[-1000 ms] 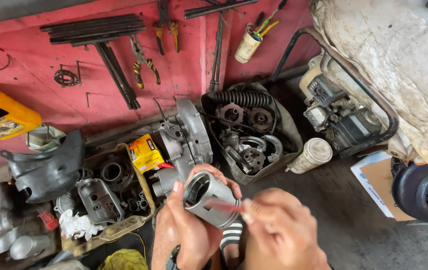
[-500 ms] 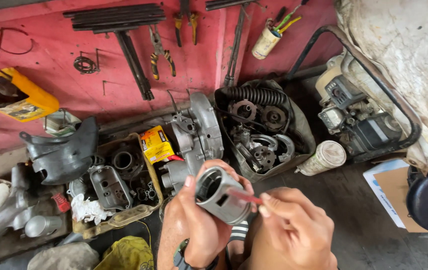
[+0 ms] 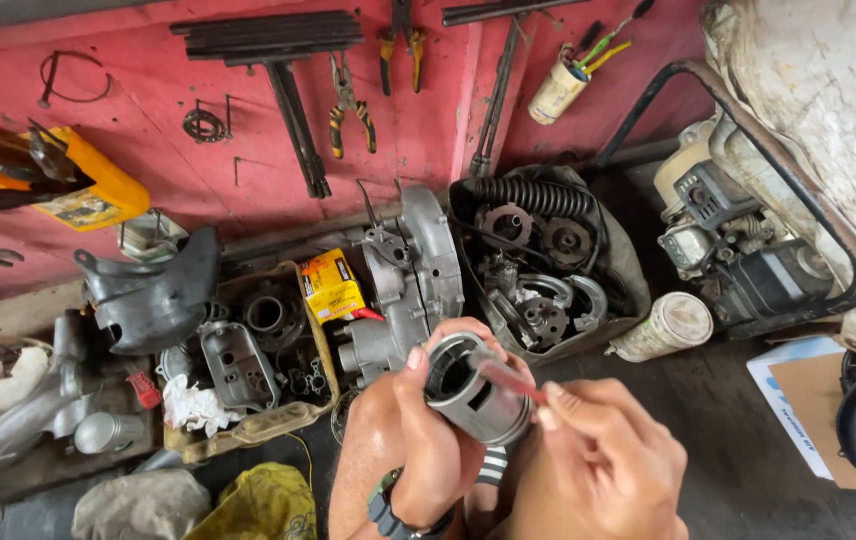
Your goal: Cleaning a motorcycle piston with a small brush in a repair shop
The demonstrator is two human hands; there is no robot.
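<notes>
Red wall (image 3: 148, 200) hung with pliers (image 3: 350, 105) behind, engine parts crowding the floor. Your left hand (image 3: 418, 440) wrapped tight around the metal piston (image 3: 473, 388), held low centre, open end up. Your right hand (image 3: 598, 470) pinched a thin red tool (image 3: 510, 382), its tip inside the piston.

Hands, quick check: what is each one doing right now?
Left hand: closed around a grey metal cylinder, holding it up.
Right hand: pinching a thin red stick that reaches into the cylinder's opening.
</notes>
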